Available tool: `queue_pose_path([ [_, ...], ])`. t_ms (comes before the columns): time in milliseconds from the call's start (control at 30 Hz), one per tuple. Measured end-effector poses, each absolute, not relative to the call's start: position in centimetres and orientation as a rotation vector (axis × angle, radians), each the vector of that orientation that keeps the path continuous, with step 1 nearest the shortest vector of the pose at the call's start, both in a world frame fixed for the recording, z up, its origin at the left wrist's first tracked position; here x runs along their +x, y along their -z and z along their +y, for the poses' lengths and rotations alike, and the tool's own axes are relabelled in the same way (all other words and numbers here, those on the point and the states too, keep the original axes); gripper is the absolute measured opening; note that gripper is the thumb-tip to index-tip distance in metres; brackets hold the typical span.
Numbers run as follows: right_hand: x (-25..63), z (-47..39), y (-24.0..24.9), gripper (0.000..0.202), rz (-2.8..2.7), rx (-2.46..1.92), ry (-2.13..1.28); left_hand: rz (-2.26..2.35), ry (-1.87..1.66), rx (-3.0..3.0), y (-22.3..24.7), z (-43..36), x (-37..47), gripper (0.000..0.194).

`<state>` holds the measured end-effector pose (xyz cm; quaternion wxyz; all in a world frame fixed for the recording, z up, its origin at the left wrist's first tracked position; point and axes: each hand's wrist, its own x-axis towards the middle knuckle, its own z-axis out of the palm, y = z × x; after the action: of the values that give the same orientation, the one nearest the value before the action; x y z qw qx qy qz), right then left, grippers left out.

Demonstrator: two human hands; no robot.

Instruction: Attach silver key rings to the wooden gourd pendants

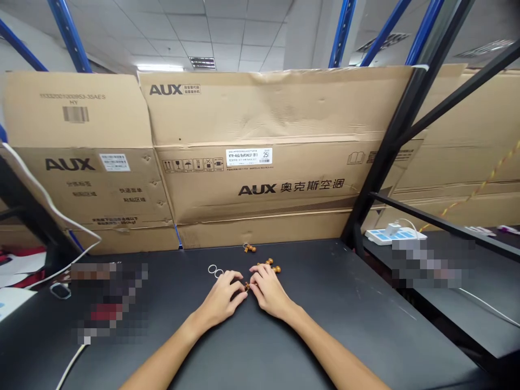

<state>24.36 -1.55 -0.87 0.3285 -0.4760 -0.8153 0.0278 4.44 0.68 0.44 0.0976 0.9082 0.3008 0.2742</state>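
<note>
My left hand [225, 295] and my right hand [268, 291] meet low over the black table, fingers curled and fingertips almost touching. Between them shows a small orange-brown pendant [246, 286], mostly covered by the fingertips. Both hands seem closed on it, though the exact grip is hidden. Two pale metal rings [212, 268] lie just beyond my left hand. Behind my right hand are shiny brown gourd-shaped pendants [277, 269], partly hidden by its fingers. Farther back rests another brown pendant [251, 248] with a ring attached.
Large cardboard boxes [260, 189] form a wall behind the black table [325, 325]. A black metal post [390, 130] rises at the right. White cables [52, 200] and blurred-out items lie at the left. A white power strip [390, 236] sits on the neighbouring table.
</note>
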Motion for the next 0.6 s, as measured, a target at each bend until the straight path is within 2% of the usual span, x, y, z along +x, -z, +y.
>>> queue_pose_path([
  [167, 23.8, -2.0, 0.7, 0.009, -2.175, -1.159, -0.104, 0.852, -0.812, 2.693, -0.5, 0.7, 4.5, 0.017],
  [367, 24.9, -0.8, 1.2, 0.013, -2.056, -1.391, 0.042, 0.817, -0.794, 2.704, -1.0, 0.6, 4.4, 0.017],
  [600, 25.7, -0.5, 1.1, 0.011, -1.99, -1.385, 0.072, 1.132, -0.902, 2.726, 0.1, 1.7, 4.0, 0.011],
])
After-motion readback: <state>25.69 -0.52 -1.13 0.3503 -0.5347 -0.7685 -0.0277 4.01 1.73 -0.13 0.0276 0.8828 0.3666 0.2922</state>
